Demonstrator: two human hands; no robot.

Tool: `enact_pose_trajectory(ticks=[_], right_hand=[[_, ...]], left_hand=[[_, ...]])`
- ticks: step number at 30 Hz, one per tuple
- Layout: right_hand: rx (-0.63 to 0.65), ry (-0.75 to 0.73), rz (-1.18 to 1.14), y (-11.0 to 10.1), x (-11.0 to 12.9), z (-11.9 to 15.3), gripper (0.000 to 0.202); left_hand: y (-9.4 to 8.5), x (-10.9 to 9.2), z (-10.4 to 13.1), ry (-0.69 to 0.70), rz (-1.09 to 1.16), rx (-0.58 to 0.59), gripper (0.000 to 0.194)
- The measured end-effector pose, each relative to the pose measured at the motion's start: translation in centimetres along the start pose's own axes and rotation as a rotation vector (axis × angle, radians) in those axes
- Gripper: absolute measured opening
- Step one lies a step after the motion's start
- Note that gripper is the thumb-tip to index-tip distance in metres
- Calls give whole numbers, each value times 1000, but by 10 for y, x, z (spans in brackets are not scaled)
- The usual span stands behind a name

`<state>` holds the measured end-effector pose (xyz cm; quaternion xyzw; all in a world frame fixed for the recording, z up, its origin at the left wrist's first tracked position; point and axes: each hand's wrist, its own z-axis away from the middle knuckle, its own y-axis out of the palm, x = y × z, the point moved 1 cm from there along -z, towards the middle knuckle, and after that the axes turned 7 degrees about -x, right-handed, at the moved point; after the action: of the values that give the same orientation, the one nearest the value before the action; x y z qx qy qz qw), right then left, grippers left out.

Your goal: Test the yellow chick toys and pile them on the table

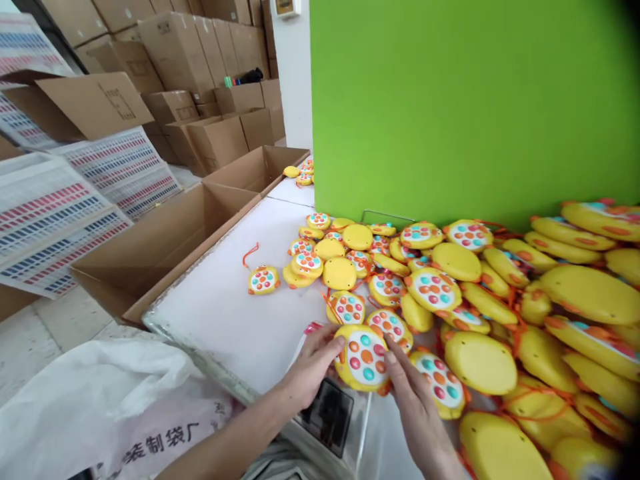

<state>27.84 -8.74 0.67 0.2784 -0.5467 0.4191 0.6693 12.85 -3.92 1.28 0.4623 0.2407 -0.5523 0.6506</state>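
Between my two hands is a yellow duck-shaped toy [367,358], its white face with pink, orange and teal buttons turned up. My left hand [315,360] grips its left edge, thumb on the rim. On the right edge, the thumb and fingers of my right hand [407,380] close on the same toy. A big heap of like toys [480,363] with orange cords spreads to the right, some face up, others showing plain yellow backs. One single toy [263,280] lies apart on the white table [215,287], its cord stretched out behind.
A green panel [465,107] rises behind the heap. Open cardboard boxes [165,247] stand along the table's left edge. Below my wrists is a dark-screened device [330,413]. A white sack [110,400] lies at lower left; stacked cartons [185,53] fill the back.
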Motion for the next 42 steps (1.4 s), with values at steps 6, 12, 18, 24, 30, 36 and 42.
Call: enact_pose_trajectory(ticks=[6,12,18,24,30,36,42], right_hand=[[106,297,-427,-14,-4,4,43],[6,312,-619,1,-8,24,39],[73,218,-416,14,-13,42,45],[129,154,-206,27,-8,42,54],[153,28,68,32,-14,39,42],[192,-94,373,14,-32,27,49],[161,8,287,-1,-28,17,51]], left_hand=[[4,-6,20,181,-370,-80,44],[6,10,40,190,-228,-57,44],[-4,13,29,196,-100,-35,36],[-30,10,32,197,-204,13,37],[-48,0,36,257,-410,-25,39],[-47,-31,-14,549,-935,-122,31],[-10,-35,-75,507,-1015,-153,40]])
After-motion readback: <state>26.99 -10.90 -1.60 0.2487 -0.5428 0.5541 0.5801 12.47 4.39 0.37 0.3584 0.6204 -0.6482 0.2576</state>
